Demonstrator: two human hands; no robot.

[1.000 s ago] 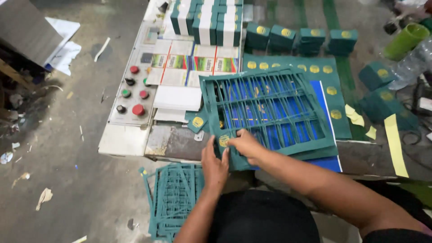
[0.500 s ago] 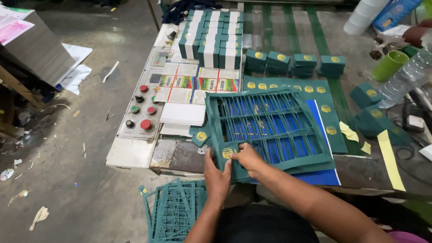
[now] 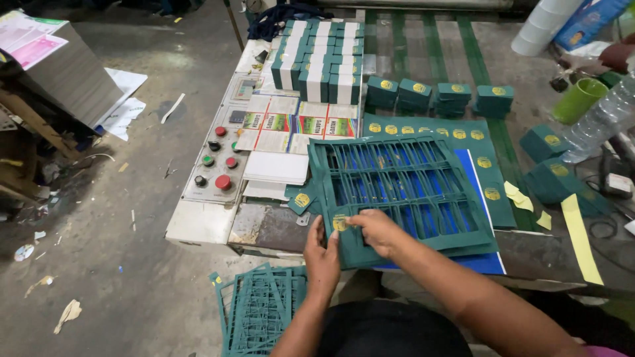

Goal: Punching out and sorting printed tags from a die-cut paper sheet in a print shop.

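Note:
A green die-cut card sheet (image 3: 403, 192) with rows of slots lies on a blue sheet on the work table (image 3: 264, 228). Both my hands are at its near left corner. My left hand (image 3: 322, 254) grips the sheet's near edge from below. My right hand (image 3: 376, 230) pinches a small green label piece with a gold seal (image 3: 340, 223) still sitting in the sheet. Blue shows through the emptied slots.
A control panel with red, green and black buttons (image 3: 215, 165) is at the table's left. Stacks of green labels (image 3: 436, 96) and boxes (image 3: 321, 56) lie behind. Waste green frames (image 3: 261, 311) lie on the floor. A green cup (image 3: 579, 100) and a plastic bottle (image 3: 602, 125) stand right.
The camera has tilted slightly, shifting the scene. Both hands stay at the sheet's near left corner, with the fingers working on the gold-sealed piece.

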